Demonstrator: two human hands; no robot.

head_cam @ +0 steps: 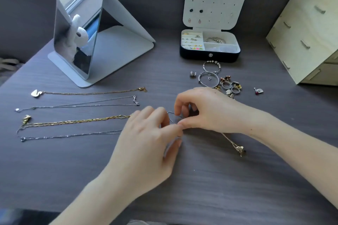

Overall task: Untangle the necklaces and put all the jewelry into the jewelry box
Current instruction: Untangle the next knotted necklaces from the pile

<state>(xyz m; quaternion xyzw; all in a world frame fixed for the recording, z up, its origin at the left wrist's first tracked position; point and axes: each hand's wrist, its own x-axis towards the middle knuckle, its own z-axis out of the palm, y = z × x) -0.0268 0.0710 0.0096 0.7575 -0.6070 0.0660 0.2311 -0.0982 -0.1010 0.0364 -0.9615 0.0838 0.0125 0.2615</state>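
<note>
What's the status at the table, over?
Left hand, right hand both pinching tangled chains. Two necklaces lie free; rings, bangles loose before open jewelry box. Nothing blocking.

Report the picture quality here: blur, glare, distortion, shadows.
Head view, focus: soft all over, fine links of the tangle smear between the pinching left hand and right hand. Head view, geometry: wide-angle lens bows the desk and tilts the drawers. Head view, light: mirror shows bright reflections, daylight even, shadows faint.
</note>
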